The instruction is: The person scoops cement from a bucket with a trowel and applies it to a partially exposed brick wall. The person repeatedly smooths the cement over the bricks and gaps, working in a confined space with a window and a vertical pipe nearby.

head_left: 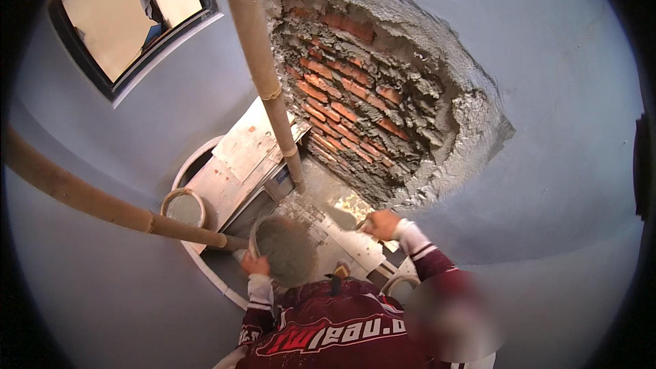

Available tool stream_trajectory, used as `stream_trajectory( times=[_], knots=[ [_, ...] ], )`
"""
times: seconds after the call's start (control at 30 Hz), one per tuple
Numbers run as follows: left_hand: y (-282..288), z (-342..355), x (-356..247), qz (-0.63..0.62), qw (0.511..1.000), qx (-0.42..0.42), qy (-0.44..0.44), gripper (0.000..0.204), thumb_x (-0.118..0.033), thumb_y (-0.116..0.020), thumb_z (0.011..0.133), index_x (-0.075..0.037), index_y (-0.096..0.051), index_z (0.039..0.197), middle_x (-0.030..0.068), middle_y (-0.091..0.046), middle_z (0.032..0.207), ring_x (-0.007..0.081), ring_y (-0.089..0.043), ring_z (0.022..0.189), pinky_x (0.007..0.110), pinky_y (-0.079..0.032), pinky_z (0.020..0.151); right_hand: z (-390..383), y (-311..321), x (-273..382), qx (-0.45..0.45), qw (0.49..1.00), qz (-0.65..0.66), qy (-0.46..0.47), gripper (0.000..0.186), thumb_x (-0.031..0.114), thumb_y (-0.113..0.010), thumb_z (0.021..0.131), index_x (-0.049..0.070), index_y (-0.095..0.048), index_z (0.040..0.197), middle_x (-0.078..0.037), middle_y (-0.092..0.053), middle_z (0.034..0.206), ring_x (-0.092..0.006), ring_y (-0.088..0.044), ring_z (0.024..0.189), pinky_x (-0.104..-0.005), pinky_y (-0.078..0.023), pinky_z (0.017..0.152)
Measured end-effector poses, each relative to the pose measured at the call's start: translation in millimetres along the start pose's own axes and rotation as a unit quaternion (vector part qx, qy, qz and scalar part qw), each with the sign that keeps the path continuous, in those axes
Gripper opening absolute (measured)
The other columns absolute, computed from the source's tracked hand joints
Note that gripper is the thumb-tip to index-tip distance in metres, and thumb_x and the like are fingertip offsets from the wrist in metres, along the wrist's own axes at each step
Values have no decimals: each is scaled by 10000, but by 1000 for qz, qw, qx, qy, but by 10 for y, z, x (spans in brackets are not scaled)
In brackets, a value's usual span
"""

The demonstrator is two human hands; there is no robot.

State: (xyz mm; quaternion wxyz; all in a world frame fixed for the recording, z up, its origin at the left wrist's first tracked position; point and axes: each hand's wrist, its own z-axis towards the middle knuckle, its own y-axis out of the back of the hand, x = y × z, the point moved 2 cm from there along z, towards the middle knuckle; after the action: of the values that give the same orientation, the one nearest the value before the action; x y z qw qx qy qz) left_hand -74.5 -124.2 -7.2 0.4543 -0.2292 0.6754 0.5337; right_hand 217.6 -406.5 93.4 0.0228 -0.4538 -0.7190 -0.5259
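My left hand [256, 264] is closed on the rim of a round bucket [254, 235] at the lower middle. Grey wet mortar [290, 254] fills much of the bucket. To the right, my right hand [383, 224] grips the handle of a trowel [341, 218]. Its grey blade points left, apart from the bucket and above the boards. Ahead of both hands is a wall patch of exposed red bricks [342, 92], smeared with rough mortar and ringed by broken plaster [471, 119].
A bamboo pole [256, 41] rises before the wall; another [102, 198] slants in from the left. A smaller bucket [184, 208] of grey material stands beside a pale board [239, 150]. A dark-framed window [123, 20] is at the upper left. Another container [402, 289] sits near my right forearm.
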Motion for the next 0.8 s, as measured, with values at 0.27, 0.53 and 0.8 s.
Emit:
stream_trajectory(
  times=[0.27,0.53,0.8],
  knots=[
    [-304,355,-1016,-91,975,110,-170,475,8,-552,680,45,-627,1147,153,-682,1030,227,-651,938,309,-476,867,955,-1021,916,-222,956,-183,-47,268,134,-485,891,-37,-610,1056,-211,-654,975,-356,-688,762,-452,-559,626],
    [-411,718,-1297,-203,947,164,-186,483,54,-529,695,71,-598,1173,101,-658,1058,165,-619,958,273,-461,871,738,-438,1356,-329,910,-253,-15,240,145,-504,869,3,-634,1014,-133,-638,852,-294,-657,736,-404,-529,605],
    [-575,900,-1255,-259,930,193,-178,466,53,-536,677,66,-609,1138,79,-671,995,160,-627,890,274,-476,828,589,-415,1591,-209,907,-352,95,210,176,-517,851,55,-678,911,-90,-658,796,-226,-625,737,-391,-426,749]
  ],
)
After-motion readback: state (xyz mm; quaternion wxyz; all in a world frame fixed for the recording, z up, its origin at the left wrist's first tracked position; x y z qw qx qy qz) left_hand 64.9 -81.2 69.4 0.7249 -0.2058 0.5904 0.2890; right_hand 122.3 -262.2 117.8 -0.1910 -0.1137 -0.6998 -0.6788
